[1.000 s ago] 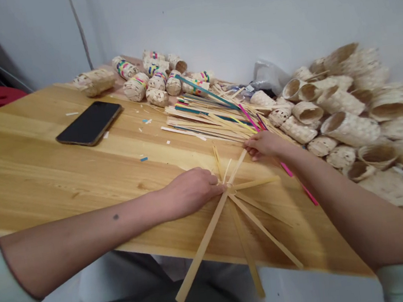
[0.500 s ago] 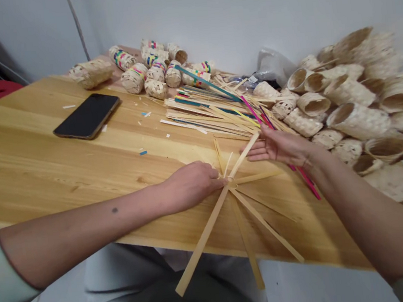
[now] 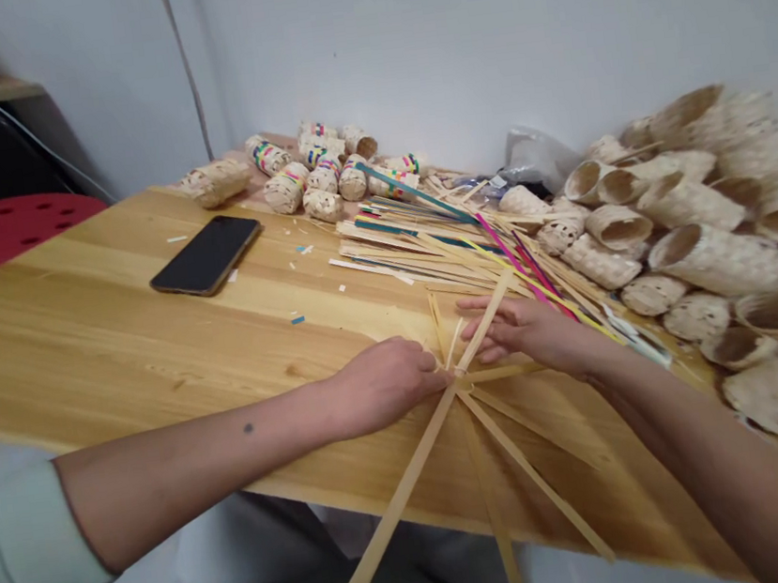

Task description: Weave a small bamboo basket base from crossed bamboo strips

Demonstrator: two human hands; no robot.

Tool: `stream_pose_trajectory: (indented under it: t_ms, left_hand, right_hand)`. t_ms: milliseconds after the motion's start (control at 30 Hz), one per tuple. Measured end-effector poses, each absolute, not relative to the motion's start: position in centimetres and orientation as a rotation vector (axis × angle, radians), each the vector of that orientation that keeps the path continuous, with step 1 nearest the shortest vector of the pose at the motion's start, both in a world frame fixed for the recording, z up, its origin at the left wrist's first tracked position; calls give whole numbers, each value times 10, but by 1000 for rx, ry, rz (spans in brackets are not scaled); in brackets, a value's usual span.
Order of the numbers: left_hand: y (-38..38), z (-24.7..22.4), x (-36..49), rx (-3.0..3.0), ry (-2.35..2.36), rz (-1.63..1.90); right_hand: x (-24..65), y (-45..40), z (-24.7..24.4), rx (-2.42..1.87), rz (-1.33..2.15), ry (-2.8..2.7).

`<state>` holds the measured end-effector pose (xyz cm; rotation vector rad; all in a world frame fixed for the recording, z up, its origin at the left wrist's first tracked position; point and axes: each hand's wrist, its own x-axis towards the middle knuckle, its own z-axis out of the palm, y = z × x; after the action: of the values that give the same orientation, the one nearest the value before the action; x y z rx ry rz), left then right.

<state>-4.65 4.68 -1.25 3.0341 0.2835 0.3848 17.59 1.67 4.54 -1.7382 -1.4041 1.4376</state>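
Several pale bamboo strips [image 3: 406, 493] radiate like a star from one crossing point above the near part of the table. At that crossing, my left hand [image 3: 392, 381] is closed, thumb and fingers pinching the strips from the left. My right hand [image 3: 528, 326] is to the right, its fingers loosely stretched toward the crossing and slightly apart. One upward-slanting strip passes in front of those fingers. A short narrow strip end sticks up near the crossing, between the two hands. Some of the strips reach past the table's front edge.
A phone [image 3: 206, 255] lies on the wooden table [image 3: 120, 353]. Behind the hands is a pile of loose bamboo strips [image 3: 397, 243], some coloured. Small woven baskets [image 3: 287, 188] with coloured bands stand at the back; many plain woven baskets [image 3: 711, 257] are heaped right. A red stool [image 3: 13, 229] is far left.
My right hand has moved left and down, closer to the crossing of the strips. My left hand keeps its pinch. The whole view has shifted, with the scene lower and slightly right.
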Motion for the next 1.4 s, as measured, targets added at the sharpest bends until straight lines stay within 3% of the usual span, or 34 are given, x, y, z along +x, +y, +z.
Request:
stream_pose_trajectory:
  t_ms: [300, 567, 833, 933, 1233, 1400]
  left_hand:
    - [50, -16, -47, 3065, 227, 455]
    - [48, -14, -48, 3106, 259, 428]
    - [46, -12, -48, 3079, 312, 335]
    - [46, -12, -49, 3034, 321, 371]
    - [45, -9, -45, 3011, 304, 305]
    - [44, -8, -42, 2987, 312, 350]
  right_hand:
    - [176, 37, 23, -1793, 1470, -1323]
    - [170, 41, 27, -1821, 1350, -1670]
    - [186, 24, 24, -1927, 700, -2250]
    - [189, 16, 27, -1978, 608, -2374]
    - [183, 1, 31, -2193, 446, -2360]
    - [186, -19, 58, -2521, -43, -2218]
